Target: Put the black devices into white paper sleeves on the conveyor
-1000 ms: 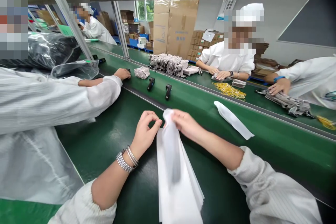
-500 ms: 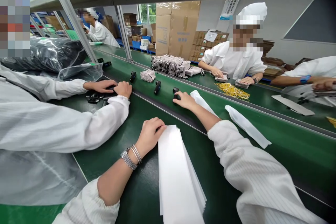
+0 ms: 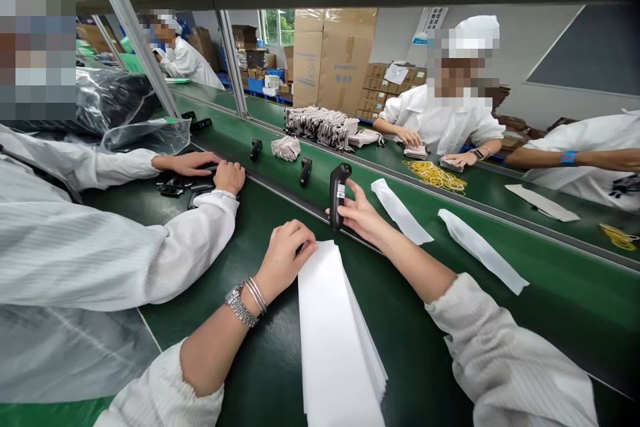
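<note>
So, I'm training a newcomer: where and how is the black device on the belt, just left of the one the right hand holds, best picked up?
The black device is probably best pinched across the middle of its long, slim body, coming from the near side and above. Its length points roughly toward the person, and bare green belt on both sides leaves finger room.
</note>
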Demonstrator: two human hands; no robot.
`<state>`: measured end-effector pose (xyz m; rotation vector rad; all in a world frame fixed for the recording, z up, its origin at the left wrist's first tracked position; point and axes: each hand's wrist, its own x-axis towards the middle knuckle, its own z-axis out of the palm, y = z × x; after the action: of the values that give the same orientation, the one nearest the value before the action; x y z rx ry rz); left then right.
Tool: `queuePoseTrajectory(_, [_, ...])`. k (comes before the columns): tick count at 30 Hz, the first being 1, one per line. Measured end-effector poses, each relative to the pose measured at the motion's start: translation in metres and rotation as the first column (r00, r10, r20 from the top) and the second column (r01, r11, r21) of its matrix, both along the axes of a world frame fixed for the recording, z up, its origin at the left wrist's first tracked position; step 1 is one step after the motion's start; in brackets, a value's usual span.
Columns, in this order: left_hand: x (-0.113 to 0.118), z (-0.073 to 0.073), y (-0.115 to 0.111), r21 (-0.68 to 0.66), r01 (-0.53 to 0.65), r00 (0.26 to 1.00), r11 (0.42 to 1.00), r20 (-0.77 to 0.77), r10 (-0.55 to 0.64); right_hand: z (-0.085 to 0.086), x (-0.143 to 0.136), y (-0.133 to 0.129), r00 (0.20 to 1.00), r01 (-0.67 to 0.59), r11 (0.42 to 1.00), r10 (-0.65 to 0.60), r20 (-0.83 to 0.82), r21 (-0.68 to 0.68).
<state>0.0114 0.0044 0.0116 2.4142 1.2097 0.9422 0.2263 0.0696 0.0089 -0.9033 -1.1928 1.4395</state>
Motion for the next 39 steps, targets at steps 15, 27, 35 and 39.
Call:
queuePoseTrajectory(15, [0.001,0.011,-0.016,0.009,-0.050,0.942,0.999,0.334,0.044,-0.002,-0.039,-0.055,0.933,-0.343,0.930,0.322,0.161,0.130])
queuePoseTrajectory(27, [-0.011,0.001,0.004,-0.239,-0.146,0.974,0.960,0.133,0.181,0.031,0.012,0.004,0.817,0.265,0.893,-0.408,0.406,0.364])
queuePoseTrajectory(35, [-0.009,-0.003,0.002,-0.280,-0.019,0.999,0.960,-0.050,0.005,0.013,0.008,0.070,0.162,-0.043,0.889,-0.443,0.882,0.455])
queuePoseTrajectory(39, [-0.007,-0.002,0.001,-0.252,-0.049,0.997,0.966,-0.063,0.034,-0.009,-0.018,0.094,0.126,-0.068,0.949,-0.299,0.946,0.309])
